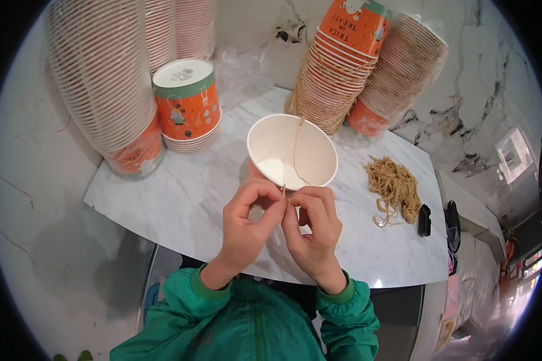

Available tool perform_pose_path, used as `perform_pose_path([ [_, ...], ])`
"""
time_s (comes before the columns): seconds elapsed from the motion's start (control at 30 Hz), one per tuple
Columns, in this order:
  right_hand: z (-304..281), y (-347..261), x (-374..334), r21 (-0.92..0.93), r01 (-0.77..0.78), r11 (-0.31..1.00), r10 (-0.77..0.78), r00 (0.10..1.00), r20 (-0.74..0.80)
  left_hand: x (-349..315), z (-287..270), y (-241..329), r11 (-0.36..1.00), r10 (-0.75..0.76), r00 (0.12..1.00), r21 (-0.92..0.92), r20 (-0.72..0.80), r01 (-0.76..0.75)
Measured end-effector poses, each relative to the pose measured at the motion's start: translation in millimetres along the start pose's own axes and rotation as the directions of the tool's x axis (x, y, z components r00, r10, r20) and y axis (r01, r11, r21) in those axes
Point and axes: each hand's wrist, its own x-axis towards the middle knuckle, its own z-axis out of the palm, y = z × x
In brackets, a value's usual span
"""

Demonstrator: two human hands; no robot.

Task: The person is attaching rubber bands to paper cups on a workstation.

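A white-lined paper bucket [268, 141] with an orange outside sits at the middle of the table, its opening facing up toward me. A thin tan cord [295, 150] hangs across its inside from the far rim to the near rim. My left hand [245, 222] and my right hand [315, 224] meet at the near rim. Both have thumb and forefinger closed in a pinch, fingertips nearly touching. A short end of the cord sticks up between them. The outer front of the bucket is mostly hidden behind my hands.
A heap of loose tan cord [394, 188] lies on the right of the marbled table [180, 198], beside a small black object [424, 220]. Tall stacks of nested paper buckets [99, 78] stand at the back left. Cord-fitted buckets [331, 78] lean at the back right, beside a wrapped stack [400, 66].
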Motion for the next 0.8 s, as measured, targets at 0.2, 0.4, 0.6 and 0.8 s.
perform_pose_path([
  [0.2, 2.8, 2.8, -1.1, 0.106, -0.066, 0.992, 0.067, 0.998, -0.008, 4.7, -15.2, -7.1, 0.958, 0.209, 0.963, 0.163, 0.17, -0.237],
  [0.4, 6.5, -1.7, 5.1, 0.095, -0.021, 0.995, 0.02, 1.0, 0.012, -3.4, -16.1, 0.0, 0.998, -0.051, 0.997, -0.022, 0.065, 0.053],
  [0.6, 16.9, 1.9, 19.2, -0.15, 0.175, 0.973, -0.171, 0.985, 0.034, -1.7, -18.0, -3.6, 0.957, 0.171, 0.985, 0.239, -0.02, -0.162],
  [0.8, 16.2, 5.7, 24.6, -0.267, 0.248, 0.931, -0.232, 0.969, 0.089, 1.0, -17.8, 1.0, 0.789, 0.382, 0.924, 0.513, 0.024, -0.339],
])
